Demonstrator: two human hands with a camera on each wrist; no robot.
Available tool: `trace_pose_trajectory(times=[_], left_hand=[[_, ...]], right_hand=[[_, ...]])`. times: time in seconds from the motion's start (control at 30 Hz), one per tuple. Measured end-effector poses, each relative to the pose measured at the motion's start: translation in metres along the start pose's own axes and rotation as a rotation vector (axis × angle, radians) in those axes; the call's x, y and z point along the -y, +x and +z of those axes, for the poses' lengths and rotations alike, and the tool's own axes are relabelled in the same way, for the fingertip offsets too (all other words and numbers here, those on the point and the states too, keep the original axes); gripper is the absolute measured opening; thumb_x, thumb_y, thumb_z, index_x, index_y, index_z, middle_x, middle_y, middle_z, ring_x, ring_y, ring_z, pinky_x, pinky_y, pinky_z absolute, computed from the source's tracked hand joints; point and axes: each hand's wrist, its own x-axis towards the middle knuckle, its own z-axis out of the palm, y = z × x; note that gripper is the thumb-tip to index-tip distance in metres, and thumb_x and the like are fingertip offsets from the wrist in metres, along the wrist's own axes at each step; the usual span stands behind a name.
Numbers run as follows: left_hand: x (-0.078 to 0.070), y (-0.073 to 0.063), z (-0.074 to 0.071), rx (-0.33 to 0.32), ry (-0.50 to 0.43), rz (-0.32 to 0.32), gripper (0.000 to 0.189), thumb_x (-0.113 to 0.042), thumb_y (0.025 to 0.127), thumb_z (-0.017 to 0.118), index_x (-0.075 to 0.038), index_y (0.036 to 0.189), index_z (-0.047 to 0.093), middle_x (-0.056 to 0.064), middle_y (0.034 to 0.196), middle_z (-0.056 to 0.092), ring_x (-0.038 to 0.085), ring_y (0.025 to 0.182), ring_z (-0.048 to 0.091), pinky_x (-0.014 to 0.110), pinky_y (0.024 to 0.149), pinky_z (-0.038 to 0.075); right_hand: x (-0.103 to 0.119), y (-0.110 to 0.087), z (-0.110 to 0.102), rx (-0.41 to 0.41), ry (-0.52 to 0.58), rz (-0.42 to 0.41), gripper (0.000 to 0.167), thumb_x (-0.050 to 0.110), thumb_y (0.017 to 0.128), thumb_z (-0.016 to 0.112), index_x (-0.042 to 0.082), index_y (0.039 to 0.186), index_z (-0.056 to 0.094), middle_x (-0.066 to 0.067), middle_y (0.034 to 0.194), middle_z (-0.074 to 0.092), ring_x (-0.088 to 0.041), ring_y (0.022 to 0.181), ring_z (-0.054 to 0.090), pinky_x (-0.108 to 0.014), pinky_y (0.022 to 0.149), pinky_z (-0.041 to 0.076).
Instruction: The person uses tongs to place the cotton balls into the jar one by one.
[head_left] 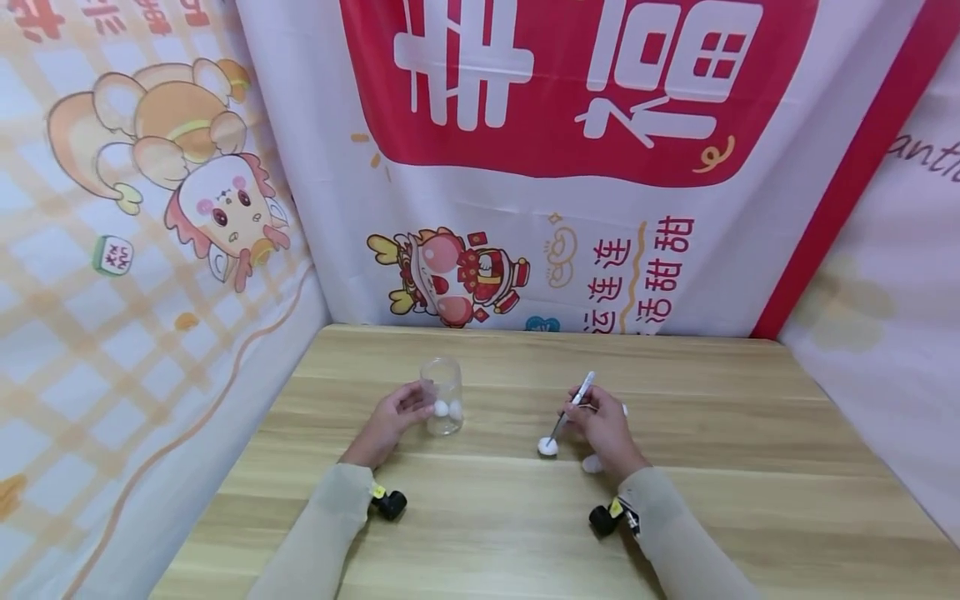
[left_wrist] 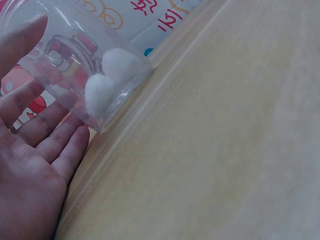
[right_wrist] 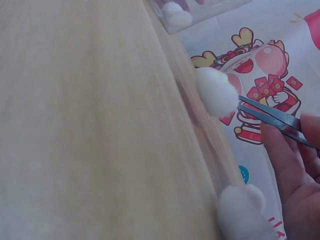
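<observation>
A clear plastic cup point(head_left: 442, 379) stands on the left part of the table, two cotton balls point(left_wrist: 99, 95) at its bottom. My left hand point(head_left: 392, 421) holds it from the left, with the thumb on one side and the fingers behind its wall. Between thumb and fingers, my right hand point(head_left: 606, 429) pinches metal tweezers point(right_wrist: 275, 117) that slant down to the left. At their tips is a white cotton ball point(right_wrist: 215, 92), just above the tabletop with a shadow under it. Another cotton ball point(head_left: 592, 464) lies beneath the right wrist, and one more point(head_left: 625, 409) peeks out behind that hand.
The wood-grain table point(head_left: 480, 533) ends at a printed cloth backdrop point(head_left: 322, 250) along its far edge. More printed cloth point(head_left: 150, 350) hangs on the left side. Small black cameras point(head_left: 390, 505) are strapped to both wrists.
</observation>
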Motion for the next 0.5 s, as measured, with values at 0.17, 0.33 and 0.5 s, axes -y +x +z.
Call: trace_pose_trajectory(times=[0.17, 0.33, 0.5], left_hand=[[-0.005, 0.000, -0.004, -0.016, -0.006, 0.009, 0.060, -0.018, 0.088, 0.074, -0.009, 0.141, 0.048, 0.013, 0.137, 0.052, 0.028, 0.127, 0.048, 0.040, 0.109, 0.036], [0.001, 0.000, -0.002, -0.012, -0.033, 0.008, 0.061, -0.018, 0.087, 0.075, -0.008, 0.141, 0.048, 0.013, 0.137, 0.052, 0.027, 0.127, 0.049, 0.039, 0.108, 0.037], [0.003, -0.001, -0.002, 0.004, -0.020, 0.012, 0.064, -0.021, 0.087, 0.075, -0.008, 0.142, 0.046, 0.014, 0.139, 0.051, 0.028, 0.128, 0.048, 0.038, 0.108, 0.038]], right_hand=[[0.009, 0.004, 0.004, 0.003, 0.021, -0.027, 0.031, 0.001, 0.095, 0.061, -0.003, 0.124, 0.052, -0.031, 0.122, 0.052, -0.028, 0.097, 0.064, -0.042, 0.086, 0.056], [0.017, 0.002, 0.002, 0.002, 0.038, -0.024, 0.031, 0.002, 0.096, 0.059, -0.002, 0.125, 0.051, -0.030, 0.126, 0.048, -0.038, 0.111, 0.058, -0.038, 0.088, 0.055], [0.022, 0.001, 0.000, 0.002, 0.030, -0.029, 0.031, 0.007, 0.098, 0.059, 0.001, 0.127, 0.049, -0.026, 0.127, 0.048, -0.038, 0.115, 0.057, -0.037, 0.088, 0.054]])
